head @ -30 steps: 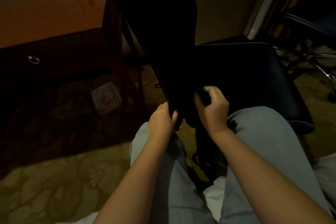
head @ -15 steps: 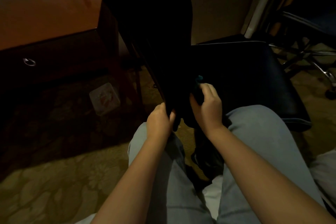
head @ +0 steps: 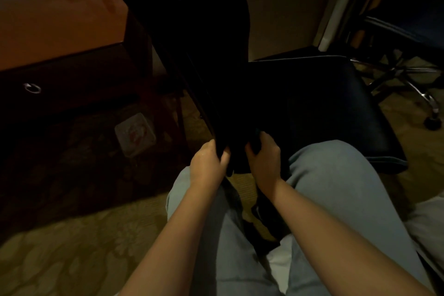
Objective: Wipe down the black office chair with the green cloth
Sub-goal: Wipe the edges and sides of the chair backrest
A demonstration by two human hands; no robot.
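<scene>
Light dim, warm. Patterned carpet covered the floor. Wooden desk at far left, ring pull on its drawer front. White square packet lay beneath it. Pale wall far centre. Chrome chair base far right.

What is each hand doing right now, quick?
Left hand: closed, gripping the lower edge of the black chair back.
Right hand: closed around the green cloth, which barely shows in the dim light.

Nothing reads clearly; red print on the white packet blurs.
</scene>
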